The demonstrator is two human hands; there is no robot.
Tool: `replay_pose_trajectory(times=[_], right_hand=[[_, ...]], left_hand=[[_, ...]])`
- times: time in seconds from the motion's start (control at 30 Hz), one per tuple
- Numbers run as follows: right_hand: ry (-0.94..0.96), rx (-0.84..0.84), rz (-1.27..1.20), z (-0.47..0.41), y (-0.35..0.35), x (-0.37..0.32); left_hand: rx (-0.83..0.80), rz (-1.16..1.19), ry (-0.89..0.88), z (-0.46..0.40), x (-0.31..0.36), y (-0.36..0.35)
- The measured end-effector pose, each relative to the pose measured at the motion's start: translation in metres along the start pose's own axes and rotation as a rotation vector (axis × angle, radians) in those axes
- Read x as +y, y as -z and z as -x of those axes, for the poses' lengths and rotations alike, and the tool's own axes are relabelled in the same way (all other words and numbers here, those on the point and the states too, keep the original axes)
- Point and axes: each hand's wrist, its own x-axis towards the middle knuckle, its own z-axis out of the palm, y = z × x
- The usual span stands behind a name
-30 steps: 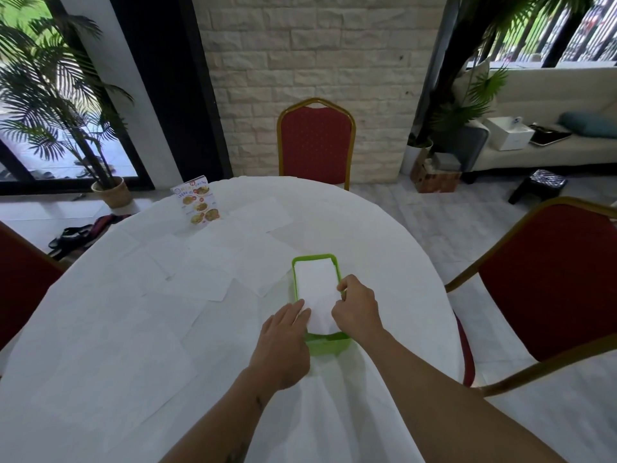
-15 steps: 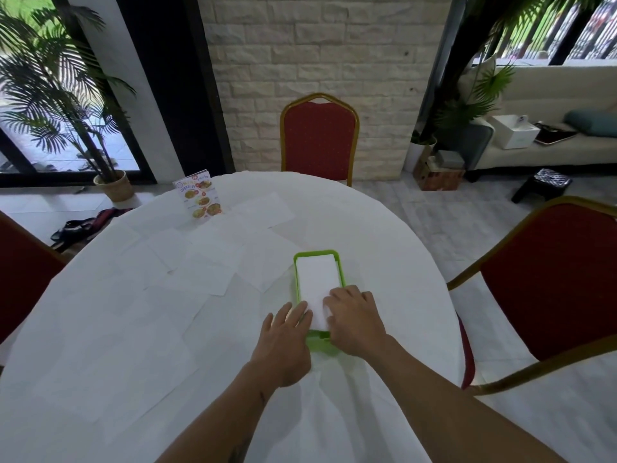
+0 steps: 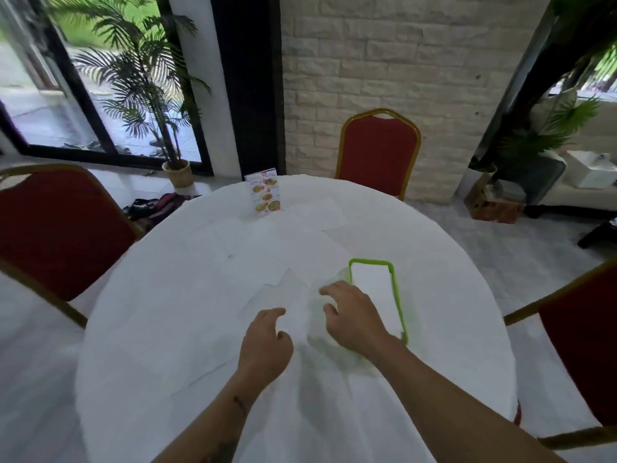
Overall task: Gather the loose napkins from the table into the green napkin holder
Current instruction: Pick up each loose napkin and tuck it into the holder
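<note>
The green napkin holder (image 3: 370,261) lies flat on the white round table (image 3: 160,329), right of centre, with a white stack of napkins (image 3: 374,289) inside it. My right hand (image 3: 354,317) hovers over the holder's left edge, fingers spread and blurred, holding nothing I can see. My left hand (image 3: 267,342) is just to its left, fingers loosely apart above a loose napkin (image 3: 295,317) that lies between the two hands. Several more loose napkins (image 3: 257,259) are spread flat across the middle and far side of the table, hard to tell from the cloth.
A standing menu card (image 3: 265,192) is at the table's far edge. Red chairs stand at the far side (image 3: 379,152), the left (image 3: 50,228) and the right (image 3: 584,345). A potted palm (image 3: 177,168) and a bag are on the floor beyond.
Both hands have left the napkin stack in the holder and moved left, toward the loose napkin beside it. The view has swung left, so the holder now sits further right.
</note>
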Motion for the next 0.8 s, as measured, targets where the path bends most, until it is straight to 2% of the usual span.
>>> replay_pose_trajectory(times=[0.07,0.13,0.23,0.33,0.57,0.8], right_hand=[[0.016,-0.047,-0.052,-0.002,-0.018,-0.016],[0.019,-0.116,-0.071,-0.001,-0.038,-0.027],[-0.007,-0.234,-0.066,0.005,-0.065,-0.038],[-0.034,-0.317,-0.048,0.01,-0.085,-0.04],[-0.134,-0.389,-0.067,0.02,-0.102,-0.043],[-0.198,-0.396,-0.11,0.026,-0.107,-0.041]], left_hand=[[0.056,-0.001,0.141,0.004,-0.031,0.015],[0.078,-0.097,0.257,0.01,-0.062,0.027],[-0.022,-0.295,0.378,0.021,-0.1,0.037],[-0.073,-0.401,0.341,0.023,-0.123,0.044],[0.091,-0.449,0.208,0.016,-0.142,0.057],[0.145,-0.477,0.203,0.009,-0.145,0.058]])
